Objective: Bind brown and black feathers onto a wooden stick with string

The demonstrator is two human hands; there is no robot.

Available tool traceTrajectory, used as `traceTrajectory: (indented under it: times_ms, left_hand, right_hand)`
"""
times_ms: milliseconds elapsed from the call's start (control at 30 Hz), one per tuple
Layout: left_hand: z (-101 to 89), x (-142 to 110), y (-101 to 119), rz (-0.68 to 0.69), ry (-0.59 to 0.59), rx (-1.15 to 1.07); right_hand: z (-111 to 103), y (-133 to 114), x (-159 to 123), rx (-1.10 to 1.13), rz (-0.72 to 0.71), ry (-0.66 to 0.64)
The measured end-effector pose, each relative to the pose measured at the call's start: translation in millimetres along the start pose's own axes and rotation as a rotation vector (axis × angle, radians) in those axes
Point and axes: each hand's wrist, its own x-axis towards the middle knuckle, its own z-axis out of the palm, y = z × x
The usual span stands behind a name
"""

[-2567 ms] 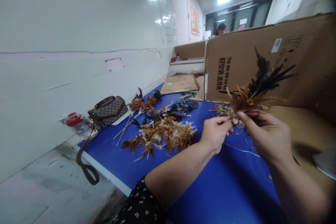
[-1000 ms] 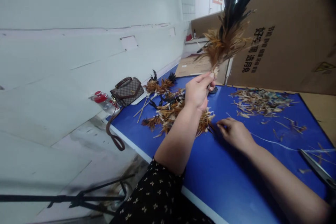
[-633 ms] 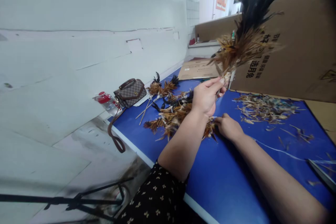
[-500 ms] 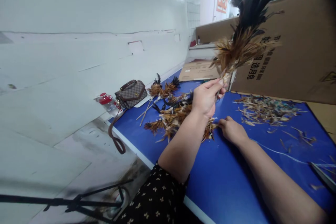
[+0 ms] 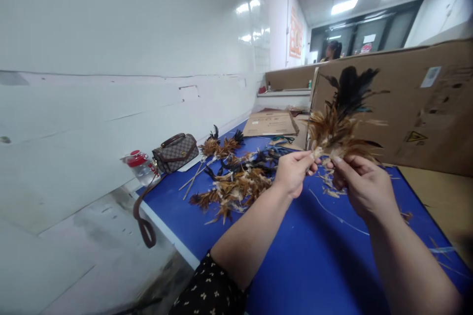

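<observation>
My left hand (image 5: 293, 172) is closed around the pale base of a feather bundle (image 5: 338, 118), held upright above the table. Its upper feathers are black and its lower ones brown and tan. Close beside that base, my right hand (image 5: 364, 182) pinches the quill end of a brown feather (image 5: 358, 146), which lies against the bundle's right side. Whether it is one feather or more I cannot tell. Left of my left forearm, a pile of loose brown and black feathers (image 5: 236, 187) lies on the blue table (image 5: 295, 256).
Two feather pieces on sticks (image 5: 218, 146) lie behind the pile. A patterned handbag (image 5: 177, 152) and a red-lidded bottle (image 5: 142, 167) stand by the wall. Green-handled scissors (image 5: 283, 139) lie near flat cardboard (image 5: 271, 123). A large cardboard sheet (image 5: 399, 108) stands behind. A person (image 5: 332, 51) is far back.
My right hand has risen from the feather pile and brought a brown feather to the bundle's base. My left hand still grips the bundle. The view has tilted up.
</observation>
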Motion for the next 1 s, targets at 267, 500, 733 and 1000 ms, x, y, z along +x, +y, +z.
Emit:
traceTrajectory:
  times_ms: [267,500,733,1000]
  left_hand:
    - [11.6,-9.9,-15.2,0.01,-0.043,0.076]
    - [7.8,-10.8,-19.2,0.124,-0.002,0.309]
    - [7.2,-14.2,-16.4,0.344,-0.043,0.514]
    - [3.6,-15.7,-5.3,0.314,-0.063,0.541]
  right_hand:
    - [2.8,-6.0,-4.3,-0.124,-0.067,0.066]
    - [12.0,-8.1,-6.3,-0.178,-0.098,0.139]
    - [12.1,-10.1,-5.3,-0.248,-0.129,0.179]
    - [18.8,-15.1,-11.3,-0.327,-0.155,0.195]
